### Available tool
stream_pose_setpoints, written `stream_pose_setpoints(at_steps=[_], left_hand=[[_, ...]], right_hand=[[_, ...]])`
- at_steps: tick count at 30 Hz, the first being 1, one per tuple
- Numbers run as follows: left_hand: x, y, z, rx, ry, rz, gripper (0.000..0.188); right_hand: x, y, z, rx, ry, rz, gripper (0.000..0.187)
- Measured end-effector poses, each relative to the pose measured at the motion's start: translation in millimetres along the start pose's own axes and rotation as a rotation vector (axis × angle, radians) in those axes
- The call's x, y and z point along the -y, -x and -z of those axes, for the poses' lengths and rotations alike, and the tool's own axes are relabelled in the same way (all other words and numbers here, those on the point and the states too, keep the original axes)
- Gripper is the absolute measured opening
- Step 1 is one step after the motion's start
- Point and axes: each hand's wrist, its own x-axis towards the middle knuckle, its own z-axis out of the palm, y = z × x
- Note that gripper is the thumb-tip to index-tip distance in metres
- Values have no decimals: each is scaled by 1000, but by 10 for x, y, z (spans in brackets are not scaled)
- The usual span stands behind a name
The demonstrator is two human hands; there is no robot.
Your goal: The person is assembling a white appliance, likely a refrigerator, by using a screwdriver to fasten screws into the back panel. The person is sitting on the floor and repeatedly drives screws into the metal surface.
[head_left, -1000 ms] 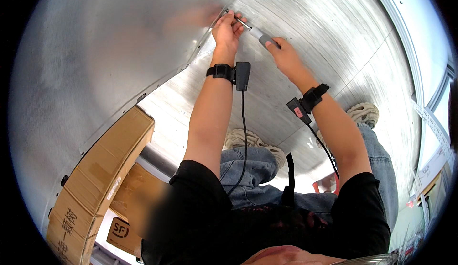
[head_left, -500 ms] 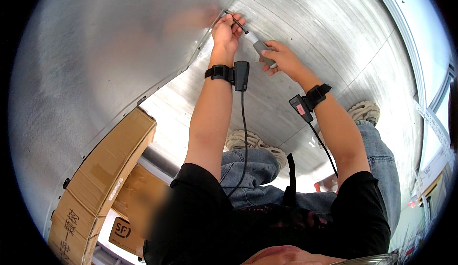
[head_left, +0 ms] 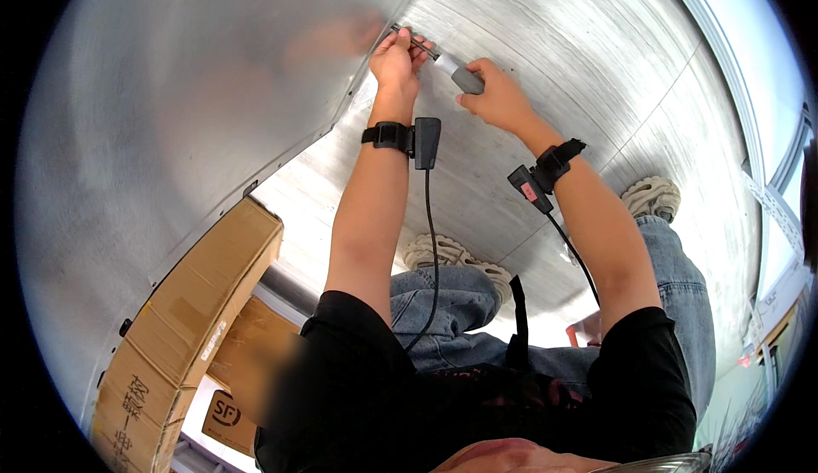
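Observed: the person sat on a brushed metal floor (head_left: 545, 38), both arms stretched forward to the seam where a large upright metal panel (head_left: 187, 106) met the floor. The right hand (head_left: 497, 96) was closed around the grey handle of a screwdriver (head_left: 460, 77), whose thin shaft ran up and left toward the seam. The left hand (head_left: 395, 57) was curled at the tip end, fingers pinched at the shaft near the panel's lower edge; whether it also held a screw was too small to tell. Black wrist straps with small modules and trailing cables sat on both forearms. Judgement: the tool looked light, rigid and slim; the rubbery-looking handle should give a sure grip and is the place to hold it, while the bare metal shaft is likely slick and suits only fingertip guiding. Cardboard boxes (head_left: 192, 302) stood at lower left against the panel; jeans and pale shoes (head_left: 443, 253) showed below the arms.
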Motion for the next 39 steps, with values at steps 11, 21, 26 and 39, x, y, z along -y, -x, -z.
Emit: stream_pose_setpoints(at_steps=[11,21,26,39], left_hand=[[-40,42,15,-73,-29,-45,14],[-68,15,-57,-105,-7,-44,6],[-39,36,-87,-105,30,-82,8],[-32,-39,-70,-138,31,-39,11]], right_hand=[[15,84,-40,-108,341,205,47],[-69,26,-84,-6,-5,51,47],[-179,-30,-61,-80,116,252,46],[-49,40,-44,143,-285,-90,51]])
